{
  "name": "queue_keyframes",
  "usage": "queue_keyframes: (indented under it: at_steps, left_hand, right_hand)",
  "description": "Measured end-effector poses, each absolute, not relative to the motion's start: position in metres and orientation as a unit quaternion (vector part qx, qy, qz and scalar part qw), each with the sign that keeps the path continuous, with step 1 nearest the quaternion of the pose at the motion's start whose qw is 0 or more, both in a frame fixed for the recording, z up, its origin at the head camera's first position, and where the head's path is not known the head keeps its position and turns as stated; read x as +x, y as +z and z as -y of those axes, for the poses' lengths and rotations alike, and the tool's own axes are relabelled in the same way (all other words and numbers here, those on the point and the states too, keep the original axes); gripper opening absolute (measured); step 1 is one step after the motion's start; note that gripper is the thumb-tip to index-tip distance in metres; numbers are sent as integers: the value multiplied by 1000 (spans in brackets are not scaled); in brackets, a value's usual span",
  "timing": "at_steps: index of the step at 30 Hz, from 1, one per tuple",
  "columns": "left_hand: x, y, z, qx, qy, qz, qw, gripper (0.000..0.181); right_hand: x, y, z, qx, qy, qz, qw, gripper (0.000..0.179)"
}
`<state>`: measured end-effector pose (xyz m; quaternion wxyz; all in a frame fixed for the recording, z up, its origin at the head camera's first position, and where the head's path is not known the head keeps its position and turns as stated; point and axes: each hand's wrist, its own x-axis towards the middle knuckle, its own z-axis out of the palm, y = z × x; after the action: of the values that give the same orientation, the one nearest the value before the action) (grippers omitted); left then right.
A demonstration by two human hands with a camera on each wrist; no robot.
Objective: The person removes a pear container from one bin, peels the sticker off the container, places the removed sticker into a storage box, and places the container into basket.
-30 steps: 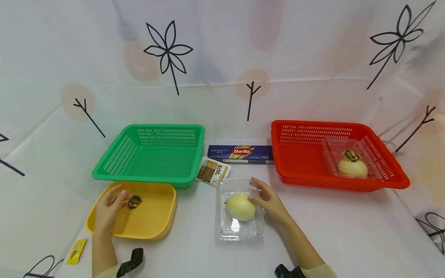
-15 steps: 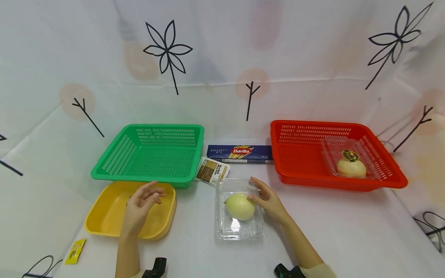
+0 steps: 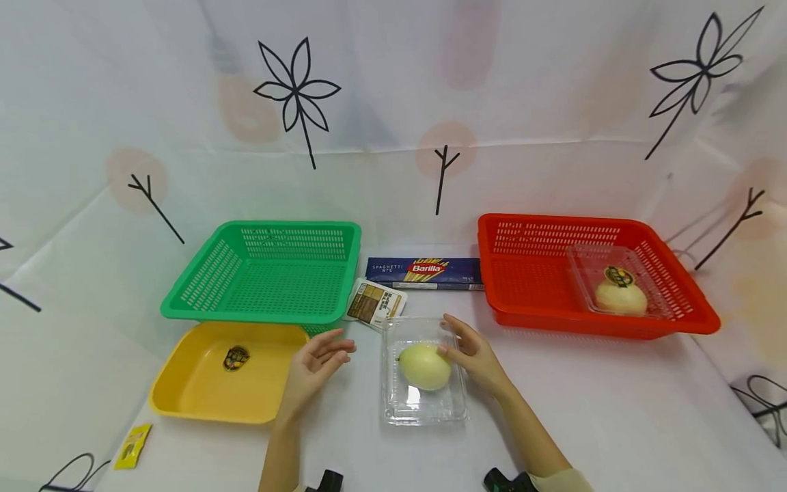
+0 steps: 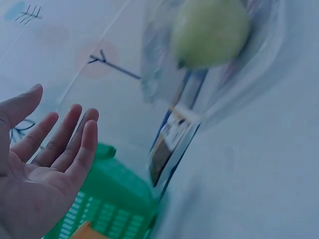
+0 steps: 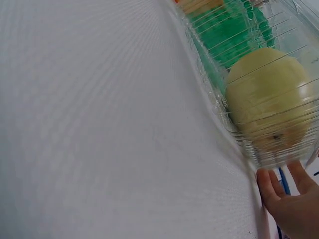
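Note:
A clear plastic clamshell container stands on the white cloth with a pale yellow-green fruit inside. My right hand holds the container's right side, thumb by the fruit; its fingers touch the container's end in the right wrist view. Between the yellow tray and the container hovers my left hand, fingers loosely extended and holding nothing. A round black-and-gold sticker lies in the yellow tray. In the left wrist view the left palm is bare.
A green basket stands behind the yellow tray. The red basket at right holds another fruit in a stickered container. A Barilla spaghetti box and a flat packet lie between them. A small yellow sachet lies front left.
My left hand has moved right from over the yellow tray to near the container, uncovering the sticker in the tray. The right hand and the container have stayed in place.

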<state>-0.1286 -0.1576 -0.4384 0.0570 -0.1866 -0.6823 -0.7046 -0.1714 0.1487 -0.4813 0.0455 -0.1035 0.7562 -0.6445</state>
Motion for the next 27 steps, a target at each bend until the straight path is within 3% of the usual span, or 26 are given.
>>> queue_keyframes:
  at_steps: [8, 20, 27]
  left_hand:
    - [-131, -448, 120, -115, -706, 699, -2, 45]
    - [-129, -465, 100, -149, -669, 726, -61, 74]
    - [-125, -469, 101, -130, -664, 733, -68, 75]
  right_hand:
    - [-172, -484, -149, -111, -649, -751, 35, 61]
    - [-173, -488, -149, -116, -650, -750, 28, 61]
    - [-171, -486, -147, -122, -644, -755, 12, 61]
